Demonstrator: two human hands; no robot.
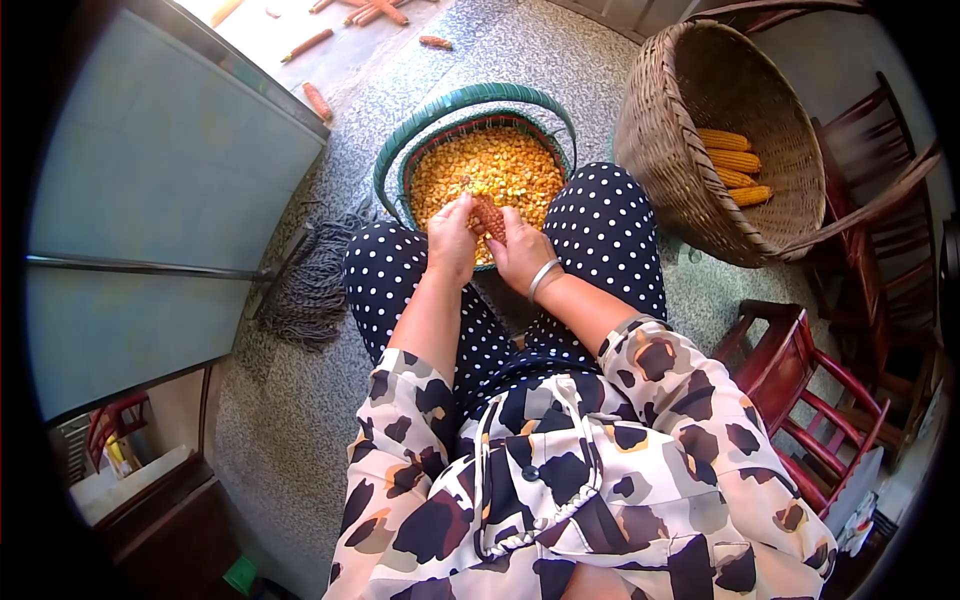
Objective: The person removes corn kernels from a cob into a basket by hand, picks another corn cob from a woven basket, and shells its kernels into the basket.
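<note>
A reddish corn cob (487, 214), largely bare of kernels, is between my two hands. My left hand (452, 238) is closed at the cob's left side, its fingertips partly hidden. At the other side my right hand (522, 252), with a silver bangle on the wrist, grips the cob with the thumb along it. Directly below both hands is a green-rimmed basket (402, 185) with an arched green handle (470, 92), standing between my knees. Loose yellow corn kernels (480, 160) fill much of it.
To the right leans a large wicker basket (650, 130) with several yellow ears of corn (735, 160) inside. Bare cobs (308, 45) lie on the floor at the upper left. A grey string mop (315, 270) rests beside my left knee. Red wooden chairs (790, 385) stand at the right.
</note>
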